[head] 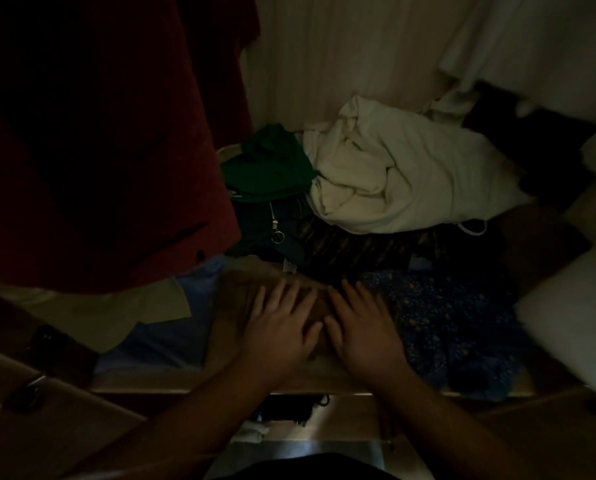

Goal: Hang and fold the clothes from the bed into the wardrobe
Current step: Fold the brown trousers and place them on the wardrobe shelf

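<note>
Your left hand (278, 330) and right hand (363, 327) lie flat, fingers spread wide, pressing a brown garment (234, 306) on the wardrobe shelf (192, 382). Behind it sits a cream bundle (393, 171); a blue patterned cloth (456, 327) is right of it.

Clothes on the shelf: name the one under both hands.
The brown garment: left hand and right hand lie flat on it. The blue patterned one lies just right, untouched.

Clothes-strewn wardrobe shelf (324, 384)

2 bare forearms, left hand (278, 326), right hand (363, 326), no sleeves visible
</note>
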`<action>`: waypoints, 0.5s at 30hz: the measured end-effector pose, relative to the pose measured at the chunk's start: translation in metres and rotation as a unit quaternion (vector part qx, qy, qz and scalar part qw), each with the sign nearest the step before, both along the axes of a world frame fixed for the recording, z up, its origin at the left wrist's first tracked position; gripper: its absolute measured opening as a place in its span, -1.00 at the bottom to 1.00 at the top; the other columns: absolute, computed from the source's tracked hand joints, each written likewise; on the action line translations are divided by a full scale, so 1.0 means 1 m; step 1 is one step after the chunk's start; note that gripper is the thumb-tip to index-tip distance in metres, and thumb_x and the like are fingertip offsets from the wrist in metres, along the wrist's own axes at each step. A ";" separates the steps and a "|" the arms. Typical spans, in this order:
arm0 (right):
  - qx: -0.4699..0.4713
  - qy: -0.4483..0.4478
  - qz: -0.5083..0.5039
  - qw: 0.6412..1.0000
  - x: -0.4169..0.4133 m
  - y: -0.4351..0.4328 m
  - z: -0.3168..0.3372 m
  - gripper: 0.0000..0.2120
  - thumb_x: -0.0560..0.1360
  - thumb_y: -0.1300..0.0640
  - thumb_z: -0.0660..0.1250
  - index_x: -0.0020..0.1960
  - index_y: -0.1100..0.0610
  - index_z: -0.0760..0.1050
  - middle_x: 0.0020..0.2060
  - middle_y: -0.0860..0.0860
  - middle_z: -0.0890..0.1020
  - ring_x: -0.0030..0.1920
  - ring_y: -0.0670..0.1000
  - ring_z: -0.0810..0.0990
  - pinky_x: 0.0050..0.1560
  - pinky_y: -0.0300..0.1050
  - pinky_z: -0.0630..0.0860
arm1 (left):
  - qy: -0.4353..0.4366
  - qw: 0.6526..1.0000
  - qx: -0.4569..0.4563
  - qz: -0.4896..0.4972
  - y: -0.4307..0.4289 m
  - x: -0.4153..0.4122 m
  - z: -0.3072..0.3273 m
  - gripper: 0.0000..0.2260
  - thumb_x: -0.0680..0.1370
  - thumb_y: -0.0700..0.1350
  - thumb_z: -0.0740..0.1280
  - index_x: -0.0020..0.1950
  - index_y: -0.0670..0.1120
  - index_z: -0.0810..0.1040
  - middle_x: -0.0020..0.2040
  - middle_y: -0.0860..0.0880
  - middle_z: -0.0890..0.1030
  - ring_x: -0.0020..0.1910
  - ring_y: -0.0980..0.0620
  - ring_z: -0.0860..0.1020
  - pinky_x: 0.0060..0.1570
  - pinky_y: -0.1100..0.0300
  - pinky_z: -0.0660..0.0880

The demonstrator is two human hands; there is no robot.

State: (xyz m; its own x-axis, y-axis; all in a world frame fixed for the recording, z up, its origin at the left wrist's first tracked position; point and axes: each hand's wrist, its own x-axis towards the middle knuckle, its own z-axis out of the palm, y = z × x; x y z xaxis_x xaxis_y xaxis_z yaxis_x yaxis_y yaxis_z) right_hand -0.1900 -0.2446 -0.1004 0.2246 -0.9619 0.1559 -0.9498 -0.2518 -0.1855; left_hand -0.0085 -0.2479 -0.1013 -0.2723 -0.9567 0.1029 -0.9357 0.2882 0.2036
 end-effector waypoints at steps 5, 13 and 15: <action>0.046 -0.008 -0.013 0.999 -0.006 0.011 -0.033 -0.41 0.57 -0.18 0.06 0.56 -0.01 0.23 0.51 0.08 0.34 0.51 0.13 0.28 0.49 0.14 0.23 | -0.044 0.999 0.017 -0.002 0.009 -0.005 -0.025 -0.46 0.52 0.21 0.16 0.47 0.05 0.44 0.43 -0.12 0.48 0.44 -0.16 0.38 0.42 -0.23 0.22; 0.044 -0.019 -0.028 0.998 -0.006 0.016 -0.027 -0.44 0.62 -0.19 0.04 0.56 -0.01 0.23 0.52 0.03 0.32 0.54 0.09 0.21 0.47 0.16 0.24 | -0.024 0.999 -0.008 -0.023 0.009 0.000 -0.018 -0.46 0.54 0.21 0.11 0.45 0.03 0.46 0.42 -0.13 0.49 0.43 -0.17 0.40 0.43 -0.23 0.20; 0.027 -0.015 -0.041 0.999 -0.007 0.023 -0.017 -0.44 0.62 -0.19 0.02 0.56 -0.01 0.22 0.52 0.03 0.32 0.55 0.09 0.19 0.49 0.18 0.20 | -0.030 0.999 -0.018 -0.013 0.011 0.000 -0.011 -0.44 0.54 0.24 0.08 0.46 0.03 0.45 0.42 -0.13 0.49 0.44 -0.18 0.38 0.44 -0.26 0.17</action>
